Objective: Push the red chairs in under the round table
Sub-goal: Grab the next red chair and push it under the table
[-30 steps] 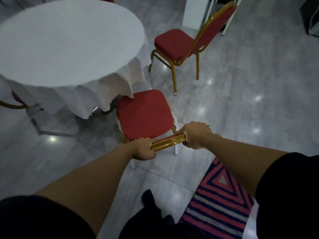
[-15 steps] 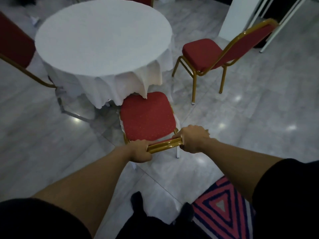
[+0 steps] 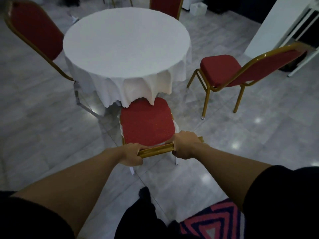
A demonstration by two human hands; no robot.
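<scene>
The round table (image 3: 126,42) with its white cloth stands in front of you. The near red chair (image 3: 146,125) has the front of its seat under the cloth edge. Another red chair (image 3: 222,69) stands apart on the right. Your left hand (image 3: 132,155) and right hand (image 3: 185,146) are both closed around the near chair's gold top rail (image 3: 156,150).

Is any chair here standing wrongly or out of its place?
Yes. The red chair on the right stands well away from the round table, turned at an angle, not pushed in. The near chair, held by both hands, has only its front edge under the cloth.
</scene>
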